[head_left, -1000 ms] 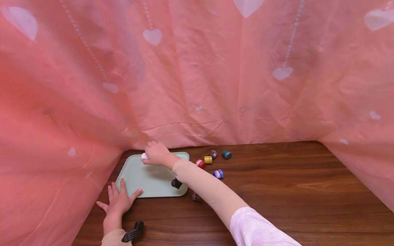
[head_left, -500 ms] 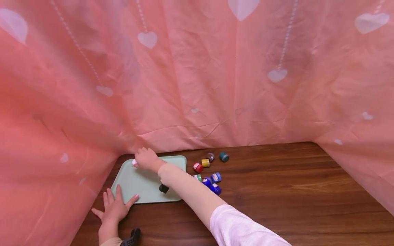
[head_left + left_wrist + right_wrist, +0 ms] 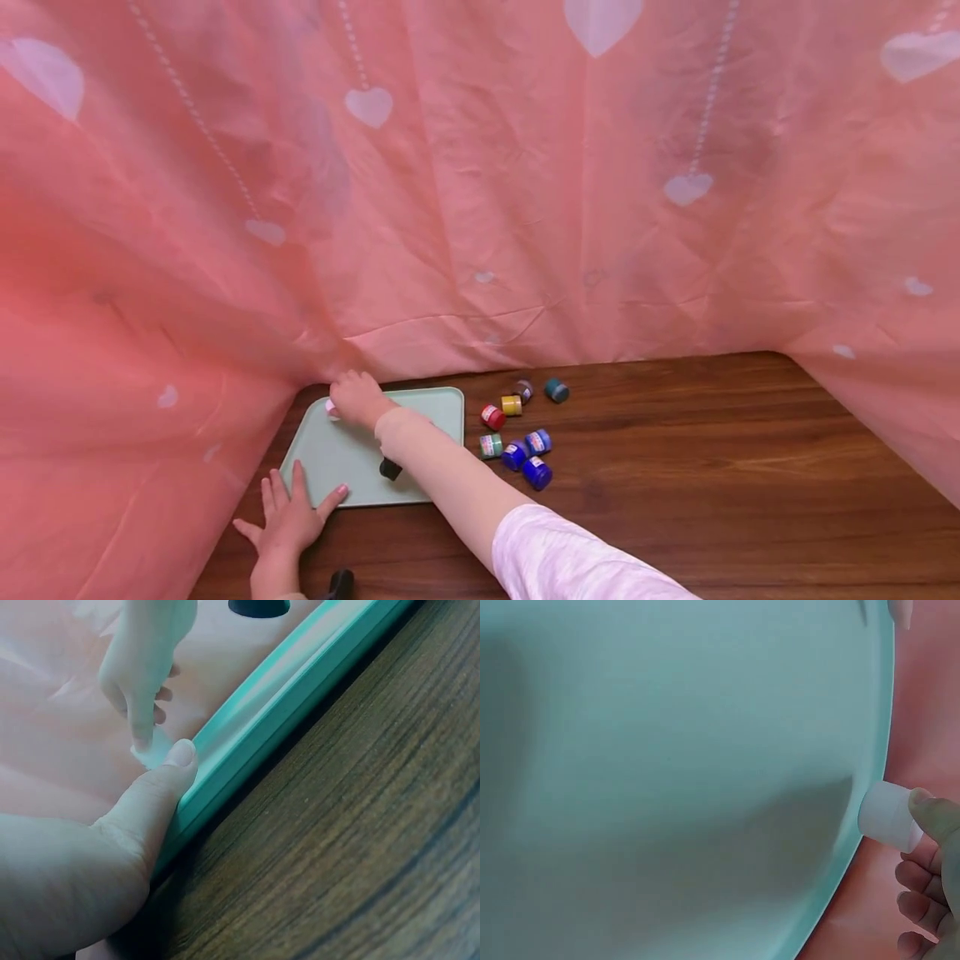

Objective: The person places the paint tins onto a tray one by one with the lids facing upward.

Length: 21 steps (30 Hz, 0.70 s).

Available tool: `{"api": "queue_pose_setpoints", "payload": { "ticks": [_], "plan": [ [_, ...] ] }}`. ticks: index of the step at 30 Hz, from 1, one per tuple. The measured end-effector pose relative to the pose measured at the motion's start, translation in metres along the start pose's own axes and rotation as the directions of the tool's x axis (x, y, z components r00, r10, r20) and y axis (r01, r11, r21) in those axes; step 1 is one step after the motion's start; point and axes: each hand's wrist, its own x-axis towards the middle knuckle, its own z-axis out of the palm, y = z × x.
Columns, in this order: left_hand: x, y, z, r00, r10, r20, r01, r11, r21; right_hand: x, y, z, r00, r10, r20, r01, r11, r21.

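Gripping white jar (image 3: 889, 816) over rim of tray (image 3: 348, 462), about 10 o'clock; can't tell if touching. Probably light, stiff, smooth, perhaps slippery, unlikely to break; best taken round the sides, snug but not hard. With right hand (image 3: 360, 400), closed to jar width, pressing thumb against it and curling lower fingers alongside. With left hand (image 3: 288, 521), gripping nothing: spread wide at tray's 8 o'clock corner, touching rim with thumb. Also on bench (image 3: 712, 467), off tray's 3 o'clock side: red jar (image 3: 492, 417), blue jar (image 3: 537, 473), several others.
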Motion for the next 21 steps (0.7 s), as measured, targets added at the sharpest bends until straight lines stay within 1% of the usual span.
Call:
{"api": "queue_pose_setpoints", "payload": {
  "ticks": [5, 9, 15, 18, 21],
  "plan": [
    [-0.001, 0.005, 0.001, 1.0, 0.008, 0.003, -0.008, 1.0, -0.007, -0.001, 0.004, 0.001, 0.999, 0.033, 0.035, -0.034, 0.998, 0.044],
    [-0.002, 0.008, 0.001, 1.0, 0.024, -0.003, -0.024, 1.0, -0.004, -0.002, 0.002, 0.0, 0.997, 0.048, 0.058, -0.051, 0.997, 0.061],
    [-0.003, 0.008, -0.002, 0.999, 0.023, -0.023, -0.022, 1.0, 0.017, 0.001, -0.005, 0.002, 0.995, 0.057, 0.085, -0.062, 0.997, 0.052],
    [-0.004, 0.008, -0.001, 0.999, 0.026, -0.023, -0.025, 1.0, 0.014, 0.005, -0.007, 0.006, 0.99, 0.078, 0.114, -0.085, 0.994, 0.065],
    [-0.003, 0.009, 0.0, 0.999, 0.026, -0.02, -0.026, 1.0, 0.017, 0.005, -0.008, 0.008, 0.987, 0.104, 0.125, -0.116, 0.989, 0.092]
  ]
}}
